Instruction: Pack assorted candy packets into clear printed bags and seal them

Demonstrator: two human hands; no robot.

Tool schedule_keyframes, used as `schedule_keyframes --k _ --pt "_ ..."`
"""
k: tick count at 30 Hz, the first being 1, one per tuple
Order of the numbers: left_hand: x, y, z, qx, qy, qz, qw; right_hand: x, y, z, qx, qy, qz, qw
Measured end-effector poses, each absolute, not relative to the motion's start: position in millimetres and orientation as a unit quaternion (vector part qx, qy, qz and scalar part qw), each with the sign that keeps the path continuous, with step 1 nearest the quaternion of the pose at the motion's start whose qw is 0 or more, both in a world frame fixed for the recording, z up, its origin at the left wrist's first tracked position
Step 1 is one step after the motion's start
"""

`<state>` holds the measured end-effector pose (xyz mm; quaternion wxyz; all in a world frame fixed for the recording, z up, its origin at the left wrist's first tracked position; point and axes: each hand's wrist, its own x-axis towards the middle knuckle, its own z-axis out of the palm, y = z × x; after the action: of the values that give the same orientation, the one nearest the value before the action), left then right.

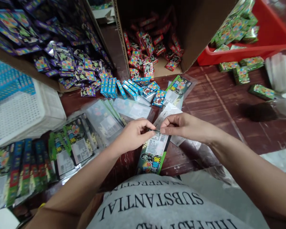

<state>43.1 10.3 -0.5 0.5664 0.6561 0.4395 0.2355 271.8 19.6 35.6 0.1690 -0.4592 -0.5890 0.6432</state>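
My left hand point(135, 133) and my right hand point(181, 127) meet in front of my body. Both pinch the upper edge of a printed plastic bag point(154, 149), which is dark with green edges and a white label with a barcode. The bag slants down toward my shirt, and its contents, if any, cannot be made out. Just beyond my fingers lies a white printed slip point(169, 111), partly hidden by my right hand. Past that, another printed bag point(178, 87) and several small blue candy boxes point(132, 87) rest on the dark red tabletop point(219, 105).
Cardboard boxes with purple packs point(64, 58) and red packs point(147, 44) stand at the back. On the left are a white basket point(45, 98) and filled bags point(26, 168); flat bags point(105, 121) lie nearer. A red bin point(274, 41) with green packs is at right.
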Motion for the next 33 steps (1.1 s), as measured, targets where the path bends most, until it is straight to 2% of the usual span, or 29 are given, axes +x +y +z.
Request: schedule_keyframes --k 4,9,12,17,19,20,22,25,27,29,33 --pt "42.3 9.8 2.1 0.645 0.439 0.249 0.574 265.4 5.9 19.6 -0.517 -0.627 0.552 0.183" --pt "38.4 8.5 -0.1 0.628 0.448 0.241 0.589 253.0 -20.1 21.9 -0.586 -0.756 0.22 0.194" --pt "36.7 5.7 -0.1 0.619 0.451 0.246 0.594 246.3 -31.5 26.0 -0.55 -0.811 0.122 0.159" --pt "36.7 3.4 2.1 0.597 0.427 0.264 0.626 244.5 -27.1 27.1 -0.53 -0.824 0.161 0.118" --pt "32.1 8.5 4.9 0.608 0.411 0.249 0.632 247.6 -20.8 29.6 -0.516 -0.822 0.2 0.132" --pt "27.0 12.6 7.2 0.616 0.403 0.234 0.635 250.3 -18.2 31.2 -0.52 -0.81 0.215 0.164" --pt "10.8 21.8 13.2 0.628 0.406 0.221 0.626 257.5 -16.1 32.9 -0.547 -0.754 0.23 0.282" --pt "-20.3 28.2 22.5 0.608 0.478 0.309 0.553 266.1 -23.3 24.0 -0.576 -0.632 0.244 0.458" --pt "-35.1 21.5 23.5 0.559 0.519 0.403 0.506 263.9 -32.2 9.2 -0.571 -0.588 0.281 0.5" --pt "-40.8 6.0 17.5 0.51 0.532 0.454 0.5 254.2 -38.6 -7.9 -0.563 -0.562 0.324 0.513" --pt "-33.0 -32.3 -2.3 0.468 0.545 0.433 0.544 232.6 -34.6 -24.9 -0.564 -0.505 0.349 0.551"
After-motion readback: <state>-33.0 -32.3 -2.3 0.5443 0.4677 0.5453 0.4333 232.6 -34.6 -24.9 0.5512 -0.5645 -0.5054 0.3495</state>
